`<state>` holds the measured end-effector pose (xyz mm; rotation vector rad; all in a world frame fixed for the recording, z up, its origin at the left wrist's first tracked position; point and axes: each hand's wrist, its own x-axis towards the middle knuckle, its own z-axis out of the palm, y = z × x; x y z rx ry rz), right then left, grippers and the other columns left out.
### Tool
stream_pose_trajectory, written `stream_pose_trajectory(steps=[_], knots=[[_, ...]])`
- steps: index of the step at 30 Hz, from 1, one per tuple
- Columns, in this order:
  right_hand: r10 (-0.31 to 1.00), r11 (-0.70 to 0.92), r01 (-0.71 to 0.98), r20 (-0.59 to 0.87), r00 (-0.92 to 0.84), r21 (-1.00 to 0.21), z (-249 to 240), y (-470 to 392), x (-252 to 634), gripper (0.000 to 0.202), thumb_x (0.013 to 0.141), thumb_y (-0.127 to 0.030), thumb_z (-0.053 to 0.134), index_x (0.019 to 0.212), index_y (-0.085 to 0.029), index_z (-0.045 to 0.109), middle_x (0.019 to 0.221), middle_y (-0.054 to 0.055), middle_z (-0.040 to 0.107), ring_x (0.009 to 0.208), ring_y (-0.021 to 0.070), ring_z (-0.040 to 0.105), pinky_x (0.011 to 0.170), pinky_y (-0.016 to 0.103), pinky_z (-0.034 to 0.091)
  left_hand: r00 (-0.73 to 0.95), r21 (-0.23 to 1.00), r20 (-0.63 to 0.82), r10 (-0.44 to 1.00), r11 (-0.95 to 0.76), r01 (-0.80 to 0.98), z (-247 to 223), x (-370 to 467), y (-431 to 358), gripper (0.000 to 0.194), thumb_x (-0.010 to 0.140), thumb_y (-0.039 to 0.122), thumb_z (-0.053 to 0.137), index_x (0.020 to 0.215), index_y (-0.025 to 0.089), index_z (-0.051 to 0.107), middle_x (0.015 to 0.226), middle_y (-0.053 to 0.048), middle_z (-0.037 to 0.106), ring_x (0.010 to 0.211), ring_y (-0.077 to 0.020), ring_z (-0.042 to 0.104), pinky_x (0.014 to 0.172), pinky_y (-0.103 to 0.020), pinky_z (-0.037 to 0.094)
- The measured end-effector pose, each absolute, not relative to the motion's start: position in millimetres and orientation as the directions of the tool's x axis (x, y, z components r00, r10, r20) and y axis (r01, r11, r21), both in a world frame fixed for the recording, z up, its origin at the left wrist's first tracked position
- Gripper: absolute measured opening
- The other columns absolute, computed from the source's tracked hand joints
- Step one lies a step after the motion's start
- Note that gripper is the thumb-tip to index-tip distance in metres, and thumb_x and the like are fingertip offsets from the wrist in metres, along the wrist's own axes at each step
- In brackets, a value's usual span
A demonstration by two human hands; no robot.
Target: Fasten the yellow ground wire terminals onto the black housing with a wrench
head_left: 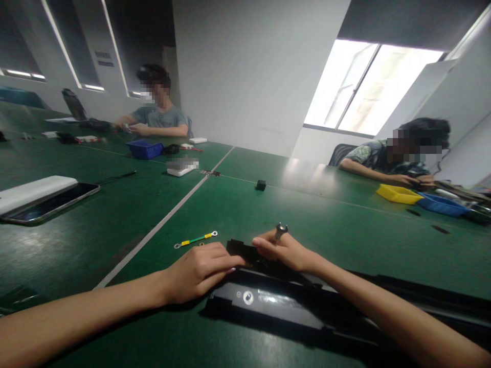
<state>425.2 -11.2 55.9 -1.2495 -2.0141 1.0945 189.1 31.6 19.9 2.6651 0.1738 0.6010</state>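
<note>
From my head view, the right hand point(286, 251) has its fingers closed around an open-end wrench point(281, 231), the forked end sticking up above the fist. The left hand point(203, 268) has its fingers together, reaching onto the end of a long black housing point(276, 301) that lies on the green table point(146, 327); I cannot tell whether they pinch anything. Just beyond that hand I see a green wire with ring terminals point(197, 239). Farther off sits a small black block point(261, 185).
</note>
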Motion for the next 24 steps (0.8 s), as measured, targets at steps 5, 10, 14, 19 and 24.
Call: stream_pose_trajectory(steps=[5,10,14,19,24], knots=[[0.906,0.239,0.475,0.018,-0.424,-0.847,53.6,-10.4,426.0,0.056,0.085,-0.063,0.042,0.055,-0.015,0.044,0.050,-0.004,0.038,0.046,0.0069,0.032,0.045,0.022,0.027,0.900,0.406,0.385,0.203,-0.913,0.033,18.9,189.6,32.4,0.032,0.097,0.019,0.035,0.124,0.017,0.051,0.098,-0.009,0.061,0.089,-0.0199,0.055,0.081,-0.033,0.045],[0.901,0.250,0.480,0.020,-0.434,-0.841,54.3,-10.6,426.0,0.056,0.086,-0.062,0.041,0.055,-0.015,0.044,0.050,-0.004,0.039,0.047,0.0070,0.034,0.046,0.022,0.028,0.901,0.412,0.380,0.209,-0.910,0.037,19.8,190.0,32.1,0.032,0.097,0.018,0.035,0.124,0.016,0.051,0.097,-0.009,0.061,0.089,-0.0199,0.055,0.081,-0.033,0.044],[0.899,0.256,0.480,0.025,-0.436,-0.839,54.8,-10.6,426.5,0.056,0.086,-0.061,0.042,0.055,-0.015,0.045,0.050,-0.004,0.039,0.047,0.0070,0.034,0.047,0.022,0.028,0.900,0.407,0.385,0.202,-0.913,0.031,19.7,190.1,31.6,0.032,0.096,0.018,0.035,0.124,0.016,0.051,0.097,-0.009,0.061,0.089,-0.0200,0.055,0.081,-0.033,0.044],[0.901,0.259,0.476,0.032,-0.434,-0.841,52.6,-9.6,427.3,0.055,0.087,-0.060,0.042,0.055,-0.015,0.044,0.050,-0.004,0.038,0.047,0.0069,0.033,0.046,0.022,0.028,0.898,0.407,0.385,0.211,-0.912,0.040,20.0,189.1,31.1,0.032,0.096,0.018,0.036,0.124,0.017,0.052,0.096,-0.009,0.061,0.088,-0.0195,0.055,0.081,-0.032,0.045],[0.890,0.321,0.498,0.077,-0.450,-0.805,52.8,-9.0,426.9,0.055,0.089,-0.058,0.039,0.056,-0.015,0.045,0.051,-0.003,0.040,0.048,0.0074,0.036,0.048,0.021,0.031,0.897,0.406,0.389,0.211,-0.913,0.039,20.9,188.9,30.8,0.032,0.096,0.019,0.035,0.124,0.017,0.051,0.096,-0.009,0.061,0.088,-0.0194,0.056,0.080,-0.032,0.045]])
